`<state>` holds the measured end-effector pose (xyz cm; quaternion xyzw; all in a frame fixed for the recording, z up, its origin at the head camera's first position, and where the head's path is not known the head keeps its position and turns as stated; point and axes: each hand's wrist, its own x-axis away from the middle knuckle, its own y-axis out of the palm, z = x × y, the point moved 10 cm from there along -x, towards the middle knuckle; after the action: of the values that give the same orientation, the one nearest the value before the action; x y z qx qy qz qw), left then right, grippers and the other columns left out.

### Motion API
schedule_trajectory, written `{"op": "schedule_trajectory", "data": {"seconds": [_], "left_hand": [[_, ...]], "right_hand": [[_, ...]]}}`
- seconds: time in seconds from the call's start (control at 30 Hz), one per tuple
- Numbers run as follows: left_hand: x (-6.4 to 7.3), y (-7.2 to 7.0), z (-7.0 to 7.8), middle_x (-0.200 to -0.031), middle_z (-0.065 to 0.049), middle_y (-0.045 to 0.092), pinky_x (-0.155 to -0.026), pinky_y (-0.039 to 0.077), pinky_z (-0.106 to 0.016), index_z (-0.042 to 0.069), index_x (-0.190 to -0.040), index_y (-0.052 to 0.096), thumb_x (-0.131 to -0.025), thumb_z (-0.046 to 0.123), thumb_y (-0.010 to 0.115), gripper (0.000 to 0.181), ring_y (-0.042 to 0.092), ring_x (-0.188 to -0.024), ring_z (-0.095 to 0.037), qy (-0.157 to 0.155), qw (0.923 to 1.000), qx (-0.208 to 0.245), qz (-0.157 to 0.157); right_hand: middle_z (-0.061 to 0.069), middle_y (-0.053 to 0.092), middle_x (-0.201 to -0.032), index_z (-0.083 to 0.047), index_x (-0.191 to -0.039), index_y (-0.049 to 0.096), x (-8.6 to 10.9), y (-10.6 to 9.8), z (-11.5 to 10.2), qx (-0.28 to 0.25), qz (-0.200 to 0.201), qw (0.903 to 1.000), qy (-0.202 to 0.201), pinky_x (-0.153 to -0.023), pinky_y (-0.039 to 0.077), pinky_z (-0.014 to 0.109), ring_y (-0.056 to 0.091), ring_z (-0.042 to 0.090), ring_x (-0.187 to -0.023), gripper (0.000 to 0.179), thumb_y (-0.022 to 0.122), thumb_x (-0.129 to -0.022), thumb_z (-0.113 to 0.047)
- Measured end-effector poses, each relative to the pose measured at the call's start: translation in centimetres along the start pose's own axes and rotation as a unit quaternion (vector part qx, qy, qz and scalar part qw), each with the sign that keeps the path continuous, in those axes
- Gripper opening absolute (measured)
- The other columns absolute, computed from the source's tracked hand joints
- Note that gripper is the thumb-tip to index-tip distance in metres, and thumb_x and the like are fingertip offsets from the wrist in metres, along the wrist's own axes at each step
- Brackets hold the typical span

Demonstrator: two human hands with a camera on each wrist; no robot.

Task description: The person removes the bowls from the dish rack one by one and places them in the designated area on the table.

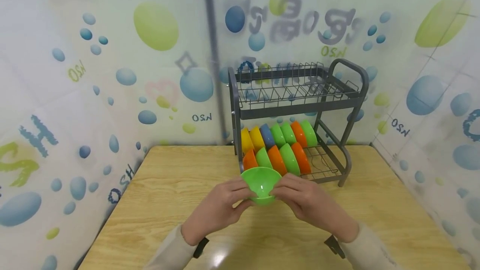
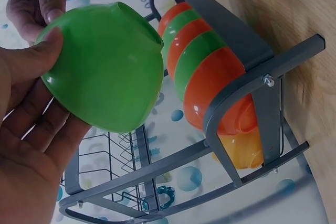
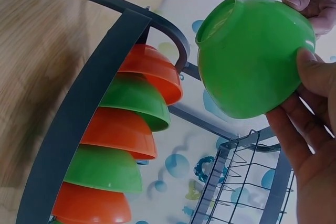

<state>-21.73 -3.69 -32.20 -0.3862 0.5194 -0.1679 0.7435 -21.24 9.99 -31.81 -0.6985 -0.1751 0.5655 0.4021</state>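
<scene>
A green bowl [image 1: 261,180] is held up in front of the dish rack, its hollow side facing the head camera. My left hand [image 1: 224,203] pinches its left rim between thumb and fingers. On the opposite side my right hand [image 1: 309,202] grips the rim the same way. Both wrist views show the smooth outside of the bowl [image 2: 105,69] and its foot ring [image 3: 218,20]. Behind it, on the rack's lower tier, a front row of orange and green bowls [image 1: 277,159] stands on edge. A back row holds yellow, blue, green and orange bowls [image 1: 267,136].
The dark grey two-tier dish rack [image 1: 296,113] stands at the back of the wooden table [image 1: 180,186]. Its upper wire tier [image 1: 292,88] carries no dishes. A patterned curtain [image 1: 157,74] surrounds the table at the back and sides.
</scene>
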Motion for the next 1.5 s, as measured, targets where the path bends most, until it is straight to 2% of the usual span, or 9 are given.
{"op": "schedule_trajectory", "data": {"seconds": [0.27, 0.4, 0.67, 0.83, 0.97, 1.07, 1.2, 1.27, 1.5], "left_hand": [[0.1, -0.3, -0.2, -0.105, 0.001, 0.077, -0.094, 0.058, -0.021, 0.013, -0.100, 0.076, -0.081, 0.004, 0.086, 0.023, 0.072, -0.103, -0.014, -0.001, 0.9999, 0.001, 0.011], [0.3, -0.6, -0.8, -0.102, 0.001, 0.076, -0.091, 0.059, -0.021, 0.011, -0.098, 0.076, -0.080, 0.005, 0.087, 0.021, 0.071, -0.101, -0.013, -0.009, 0.9999, -0.005, 0.012], [0.8, -1.7, -1.9, -0.098, 0.001, 0.076, -0.088, 0.060, -0.023, 0.009, -0.095, 0.077, -0.079, 0.004, 0.087, 0.020, 0.072, -0.097, -0.014, -0.022, 0.9988, -0.030, 0.033], [1.4, -2.7, -2.6, -0.100, -0.002, 0.077, -0.088, 0.061, -0.027, 0.009, -0.095, 0.078, -0.078, 0.003, 0.088, 0.021, 0.073, -0.098, -0.017, -0.039, 0.9978, -0.034, 0.042], [2.0, -3.7, -3.0, -0.104, -0.005, 0.077, -0.091, 0.061, -0.029, 0.008, -0.098, 0.078, -0.077, 0.002, 0.088, 0.024, 0.074, -0.102, -0.021, -0.047, 0.9971, -0.034, 0.050], [2.5, -4.4, -3.3, -0.105, -0.005, 0.077, -0.091, 0.061, -0.031, 0.008, -0.098, 0.078, -0.076, 0.001, 0.088, 0.025, 0.074, -0.102, -0.023, -0.049, 0.9964, -0.035, 0.060], [3.2, -5.5, -3.6, -0.100, -0.002, 0.076, -0.085, 0.062, -0.031, 0.008, -0.094, 0.077, -0.072, -0.001, 0.089, 0.027, 0.072, -0.094, -0.018, -0.046, 0.9941, -0.054, 0.081], [3.5, -6.0, -3.9, -0.097, 0.000, 0.075, -0.081, 0.062, -0.029, 0.008, -0.094, 0.077, -0.070, -0.002, 0.090, 0.029, 0.070, -0.090, -0.015, -0.045, 0.9926, -0.066, 0.092], [4.8, -6.8, -6.1, -0.090, 0.002, 0.073, -0.076, 0.060, -0.026, 0.008, -0.091, 0.077, -0.071, -0.001, 0.090, 0.026, 0.069, -0.084, -0.012, -0.069, 0.9869, -0.101, 0.105]], "right_hand": [[-0.002, 0.070, -0.114, -0.010, -0.114, 0.074, -0.5, -0.6, 0.3, -0.023, 0.042, 0.9988, -0.012, -0.093, 0.054, 0.016, 0.063, 0.012, -0.100, 0.027, 0.053, -0.107, -0.026], [0.004, 0.070, -0.117, -0.007, -0.117, 0.073, -0.8, -1.8, 1.4, -0.024, 0.078, 0.9966, 0.009, -0.095, 0.052, 0.013, 0.064, 0.017, -0.105, 0.030, 0.055, -0.106, -0.029], [0.010, 0.071, -0.123, -0.003, -0.123, 0.071, -1.3, -6.3, 5.2, 0.032, 0.151, 0.9855, 0.069, -0.106, 0.042, 0.008, 0.066, 0.026, -0.112, 0.043, 0.057, -0.105, -0.039], [0.012, 0.069, -0.129, -0.002, -0.129, 0.068, -1.8, -9.0, 7.4, 0.053, 0.174, 0.9778, 0.104, -0.111, 0.039, 0.009, 0.065, 0.030, -0.117, 0.049, 0.058, -0.103, -0.043], [0.014, 0.067, -0.134, -0.002, -0.133, 0.066, -2.2, -10.7, 9.1, 0.077, 0.186, 0.9712, 0.128, -0.116, 0.036, 0.013, 0.062, 0.034, -0.124, 0.042, 0.074, -0.096, -0.021], [0.016, 0.065, -0.137, -0.002, -0.135, 0.064, -2.4, -11.9, 10.5, 0.104, 0.193, 0.9651, 0.144, -0.118, 0.038, 0.020, 0.059, 0.035, -0.127, 0.052, 0.079, -0.086, 0.000], [0.016, 0.061, -0.142, -0.002, -0.139, 0.061, -2.5, -13.3, 12.3, 0.134, 0.196, 0.9565, 0.170, -0.119, 0.041, 0.037, 0.055, 0.036, -0.131, 0.055, 0.078, -0.087, 0.000], [0.016, 0.061, -0.142, -0.002, -0.139, 0.061, -2.6, -13.8, 13.0, 0.138, 0.197, 0.9538, 0.180, -0.119, 0.041, 0.042, 0.054, 0.036, -0.132, 0.054, 0.078, -0.088, -0.001], [0.018, 0.065, -0.135, -0.001, -0.135, 0.065, -3.1, -14.1, 14.7, 0.151, 0.169, 0.9543, 0.194, -0.113, 0.044, 0.052, 0.056, 0.036, -0.129, 0.044, 0.075, -0.092, -0.003]]}}
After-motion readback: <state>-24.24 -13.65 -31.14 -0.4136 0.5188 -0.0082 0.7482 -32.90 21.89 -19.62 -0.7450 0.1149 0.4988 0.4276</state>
